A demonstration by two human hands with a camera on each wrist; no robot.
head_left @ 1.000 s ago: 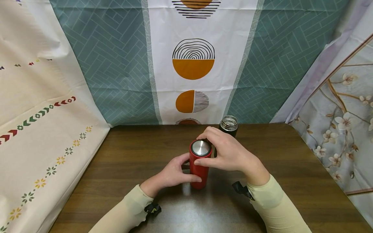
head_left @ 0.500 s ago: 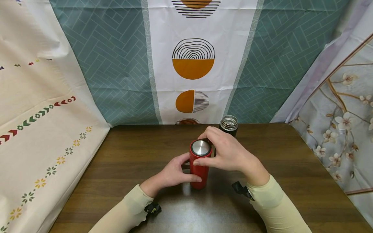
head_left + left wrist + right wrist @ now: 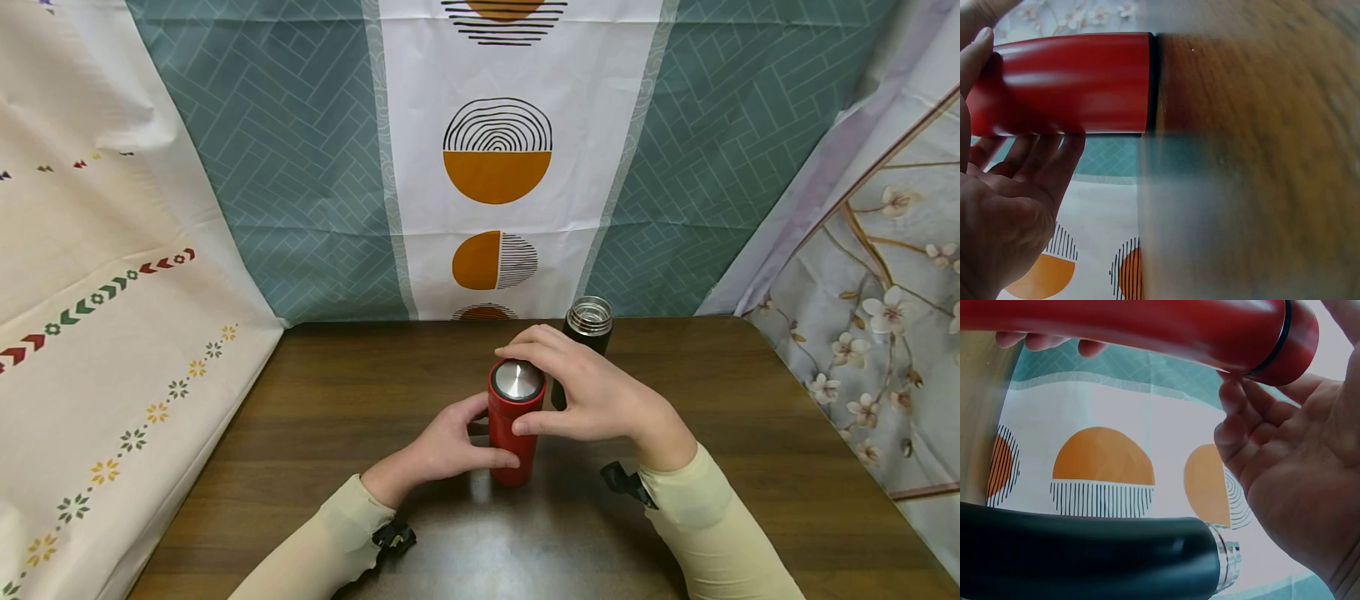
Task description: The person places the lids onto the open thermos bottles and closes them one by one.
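Observation:
A red thermos (image 3: 512, 450) with a steel-topped lid (image 3: 518, 381) stands upright on the wooden table, its dark base ring at the tabletop in the left wrist view. My left hand (image 3: 447, 443) grips the body from the left, thumb in front and fingers behind. Around the lid curls my right hand (image 3: 592, 387), thumb at the front and fingers at the back; its palm is apart from the lid in the right wrist view. A black thermos (image 3: 1091, 553) stands upright behind my right hand, lidless, its threaded steel neck (image 3: 589, 317) showing.
The wooden table (image 3: 337, 375) runs back to a hanging teal and white cloth (image 3: 315, 167). A cream patterned cloth (image 3: 112, 350) borders it on the left, and a floral cloth (image 3: 885, 358) on the right. Both wrists carry small black straps.
My right hand has shifted slightly at the lid: its fingers reach further left over the back, and its thumb has slid right along the front. The left hand and both thermoses stay put.

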